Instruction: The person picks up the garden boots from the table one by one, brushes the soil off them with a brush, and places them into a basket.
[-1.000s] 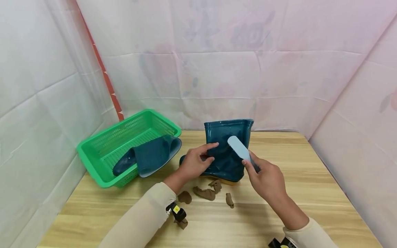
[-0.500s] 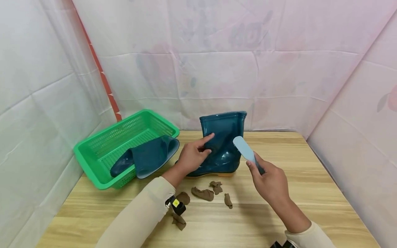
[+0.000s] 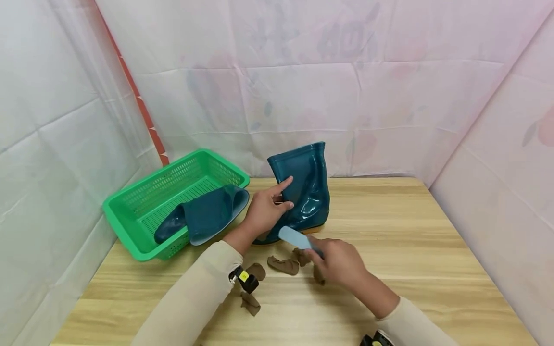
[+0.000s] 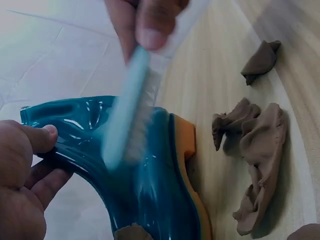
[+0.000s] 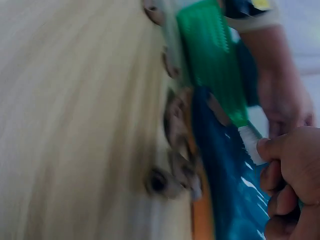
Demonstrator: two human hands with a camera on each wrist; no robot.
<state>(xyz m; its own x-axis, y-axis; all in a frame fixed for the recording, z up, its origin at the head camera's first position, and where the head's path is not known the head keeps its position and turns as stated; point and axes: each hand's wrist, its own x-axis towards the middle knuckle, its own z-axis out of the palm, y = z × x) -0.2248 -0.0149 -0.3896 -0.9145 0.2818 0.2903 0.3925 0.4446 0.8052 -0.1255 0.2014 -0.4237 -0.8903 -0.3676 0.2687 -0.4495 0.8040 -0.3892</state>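
A dark teal rain boot (image 3: 305, 187) with a tan sole stands mid-table, leaning, toe to the left. My left hand (image 3: 265, 210) grips the front of its shaft, the fingers on both sides in the left wrist view. My right hand (image 3: 339, 259) holds a light blue brush (image 3: 293, 237) by its dark handle, in front of the boot's foot. White bristles (image 5: 251, 145) face the boot in the right wrist view; whether they touch it I cannot tell. A brown clay-like patch (image 4: 132, 232) sticks to the boot near the toe.
A green plastic basket (image 3: 122, 231) stands at the back left. A second teal boot (image 3: 209, 214) lies in it, its shaft hanging over the near rim. Several brown clay-like pieces (image 3: 283, 265) are scattered on the wooden table (image 3: 415, 230). White cloth walls surround the table.
The boot has shifted left and turned, now leaning with its shaft top higher in view. My right hand has brought the brush down and left, from beside the shaft to the foot.
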